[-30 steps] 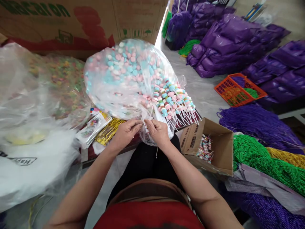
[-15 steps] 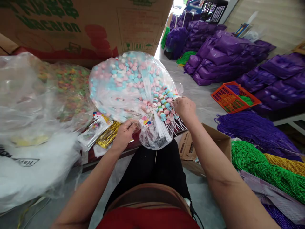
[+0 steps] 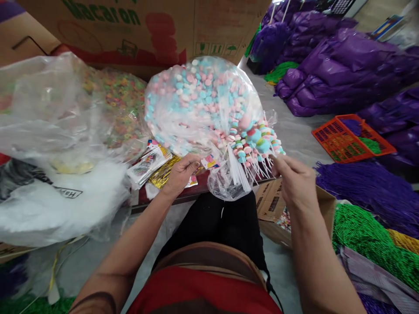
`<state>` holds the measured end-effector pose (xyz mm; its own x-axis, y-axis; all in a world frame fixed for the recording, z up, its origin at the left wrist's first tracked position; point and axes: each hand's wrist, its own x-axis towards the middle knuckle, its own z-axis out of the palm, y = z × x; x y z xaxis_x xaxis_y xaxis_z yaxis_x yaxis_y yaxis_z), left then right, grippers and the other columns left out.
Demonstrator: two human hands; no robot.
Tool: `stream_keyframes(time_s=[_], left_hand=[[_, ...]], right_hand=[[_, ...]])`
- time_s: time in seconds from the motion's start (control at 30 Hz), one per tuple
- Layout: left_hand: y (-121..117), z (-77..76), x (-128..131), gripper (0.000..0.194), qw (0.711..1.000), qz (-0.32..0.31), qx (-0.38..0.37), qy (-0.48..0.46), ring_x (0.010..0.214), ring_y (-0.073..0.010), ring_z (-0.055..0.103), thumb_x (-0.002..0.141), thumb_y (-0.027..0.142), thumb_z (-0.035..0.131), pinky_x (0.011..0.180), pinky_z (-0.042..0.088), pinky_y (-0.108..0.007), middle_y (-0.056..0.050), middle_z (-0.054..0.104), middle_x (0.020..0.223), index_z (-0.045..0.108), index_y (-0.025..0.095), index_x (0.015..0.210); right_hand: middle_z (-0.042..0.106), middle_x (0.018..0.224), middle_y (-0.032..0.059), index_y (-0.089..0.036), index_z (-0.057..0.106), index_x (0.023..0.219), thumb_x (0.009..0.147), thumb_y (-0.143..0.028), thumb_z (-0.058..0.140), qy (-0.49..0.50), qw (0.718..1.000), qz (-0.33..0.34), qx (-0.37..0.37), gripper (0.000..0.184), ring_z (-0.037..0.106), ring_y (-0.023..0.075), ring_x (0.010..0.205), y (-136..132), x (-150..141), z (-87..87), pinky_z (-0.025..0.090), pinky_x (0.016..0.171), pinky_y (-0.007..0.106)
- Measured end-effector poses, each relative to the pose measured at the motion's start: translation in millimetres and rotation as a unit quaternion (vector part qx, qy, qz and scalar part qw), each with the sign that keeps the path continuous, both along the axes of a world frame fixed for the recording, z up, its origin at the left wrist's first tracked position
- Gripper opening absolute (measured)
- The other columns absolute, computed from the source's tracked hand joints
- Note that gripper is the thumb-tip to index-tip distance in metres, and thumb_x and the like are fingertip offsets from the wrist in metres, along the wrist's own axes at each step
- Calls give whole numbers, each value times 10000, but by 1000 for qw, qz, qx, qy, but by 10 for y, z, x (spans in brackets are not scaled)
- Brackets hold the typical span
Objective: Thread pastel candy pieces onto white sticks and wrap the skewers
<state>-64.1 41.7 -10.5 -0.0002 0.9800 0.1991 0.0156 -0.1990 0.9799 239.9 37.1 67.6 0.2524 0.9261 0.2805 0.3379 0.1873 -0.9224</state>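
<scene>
Between its thumb and fingers my left hand [image 3: 183, 173] pinches a small clear packet with a colourful label [image 3: 210, 162]. My right hand [image 3: 296, 176] is closed at the end of a candy skewer [image 3: 258, 139], whose pale blue and green pieces are blurred by motion. Finished-looking skewers of pink, blue and white candy [image 3: 246, 152] lie in a cluster beside it, sticks toward me. A bundle of white sticks [image 3: 236, 168] rests in a clear plastic bag [image 3: 219, 183] at the table edge. Behind lies a big clear bag of pink, blue and white candies [image 3: 196, 96].
Left are a bag of coloured ring candies [image 3: 126, 104], silver packets [image 3: 149, 165] and gold twist ties [image 3: 165, 171]. A Macaron carton [image 3: 170, 35] stands behind. On the right are an open carton [image 3: 270, 198], an orange basket [image 3: 337, 144] and purple bags [image 3: 347, 69].
My right hand has moved right and toward me, drawing a candy skewer with it off the cluster. My left hand still pinches the packet. The whole view has shifted slightly.
</scene>
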Motion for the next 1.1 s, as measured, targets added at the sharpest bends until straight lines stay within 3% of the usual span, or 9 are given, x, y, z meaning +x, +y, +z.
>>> stream_keyframes(time_s=[0.13, 0.27, 0.4, 0.63, 0.9, 1.1], left_hand=[[5, 23, -31, 457, 999, -16, 28, -7, 968, -193, 685, 854, 690, 725, 920, 563, -361, -66, 761, 1016, 780, 237, 880], [13, 31, -63, 377, 997, -46, 55, -3, 948, -191, 696, 884, 616, 738, 829, 575, -348, -82, 754, 1061, 801, 245, 904], [15, 72, -81, 283, 990, -69, 118, 22, 997, -194, 707, 932, 524, 726, 936, 574, -380, -82, 758, 1057, 811, 254, 922], [2, 114, -70, 281, 975, -92, 177, 99, 1068, -200, 720, 991, 475, 657, 964, 562, -379, -99, 759, 1105, 802, 237, 954], [-31, 191, -52, 323, 957, -125, 206, 161, 1042, -188, 707, 1015, 487, 607, 934, 567, -355, -111, 755, 1118, 827, 256, 972], [9, 317, -70, 396, 927, -147, 224, 263, 1093, -216, 676, 1026, 547, 537, 1029, 501, -416, -103, 764, 1130, 822, 282, 957]], right_hand=[[650, 565, -13, -269, 843, 788, 756, -458, 844, 8, 999, 34, -28, 191, 571, 170, 516, -419, 82, -105, 500, 536, 335], [758, 695, 15, -295, 868, 842, 800, -426, 829, -67, 995, 58, -34, 143, 664, 196, 599, -580, 181, -108, 562, 590, 346], [795, 769, 29, -316, 877, 877, 859, -399, 787, -119, 988, 98, -13, 124, 698, 211, 699, -613, 240, -55, 577, 661, 350], [825, 851, 43, -335, 884, 925, 907, -519, 733, -191, 977, 95, -4, 239, 743, 279, 915, -661, 371, -83, 600, 878, 450], [830, 848, 34, -338, 879, 890, 871, -533, 763, -152, 981, 115, -44, 228, 734, 267, 886, -659, 387, -102, 602, 869, 448], [832, 871, 24, -339, 864, 880, 869, -525, 775, -142, 983, 104, -45, 206, 746, 271, 987, -685, 414, -220, 563, 1029, 491]])
